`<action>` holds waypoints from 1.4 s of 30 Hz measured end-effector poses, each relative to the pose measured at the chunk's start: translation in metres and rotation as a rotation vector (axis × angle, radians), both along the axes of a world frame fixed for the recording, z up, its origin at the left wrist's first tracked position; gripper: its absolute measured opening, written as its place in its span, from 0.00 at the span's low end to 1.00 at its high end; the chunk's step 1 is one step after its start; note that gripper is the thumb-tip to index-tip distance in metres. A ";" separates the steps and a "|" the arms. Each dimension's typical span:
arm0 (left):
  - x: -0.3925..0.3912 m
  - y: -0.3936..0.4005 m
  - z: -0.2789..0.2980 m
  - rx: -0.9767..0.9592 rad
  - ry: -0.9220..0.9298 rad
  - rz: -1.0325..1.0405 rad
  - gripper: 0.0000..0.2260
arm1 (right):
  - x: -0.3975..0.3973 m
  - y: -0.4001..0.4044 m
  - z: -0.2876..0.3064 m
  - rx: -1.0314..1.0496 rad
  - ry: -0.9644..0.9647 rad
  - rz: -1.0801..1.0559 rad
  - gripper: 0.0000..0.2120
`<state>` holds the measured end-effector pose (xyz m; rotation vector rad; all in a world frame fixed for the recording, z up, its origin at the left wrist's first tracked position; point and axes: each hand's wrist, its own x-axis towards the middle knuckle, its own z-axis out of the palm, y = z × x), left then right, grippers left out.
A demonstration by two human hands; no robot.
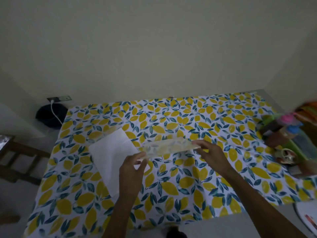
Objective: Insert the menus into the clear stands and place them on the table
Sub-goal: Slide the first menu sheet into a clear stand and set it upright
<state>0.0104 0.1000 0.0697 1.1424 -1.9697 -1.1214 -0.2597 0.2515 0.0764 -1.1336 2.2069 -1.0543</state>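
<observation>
On the lemon-print cloth of the surface [171, 182], a clear stand [169, 147] is gripped aloft at its ends by left hand [132, 170] and right hand [211, 156], and should be kept level while the white menu sheet [111, 152] lying just left is fetched.

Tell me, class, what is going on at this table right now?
A person holds a clear stand above the table between both hands: the left hand grips its near-left end, the right hand its right end. White sheets, probably the menus, lie on the lemon-print tablecloth to the left, with another clear stand lying at their far edge. No sheet is visibly in the held stand yet.
</observation>
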 end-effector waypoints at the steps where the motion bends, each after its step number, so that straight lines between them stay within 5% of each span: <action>1: -0.006 -0.007 0.007 -0.025 -0.006 0.007 0.08 | -0.007 -0.008 0.003 -0.012 -0.002 0.010 0.09; 9: -0.080 -0.065 0.029 -0.029 -0.033 0.138 0.09 | -0.073 -0.075 -0.012 -0.136 -0.043 -0.043 0.10; 15: -0.110 -0.075 0.010 0.009 -0.068 0.265 0.20 | -0.075 -0.107 -0.025 -0.187 -0.079 -0.083 0.08; 42: -0.148 -0.160 -0.021 0.008 -0.266 0.153 0.08 | -0.098 -0.162 -0.083 -0.055 -0.009 -0.122 0.12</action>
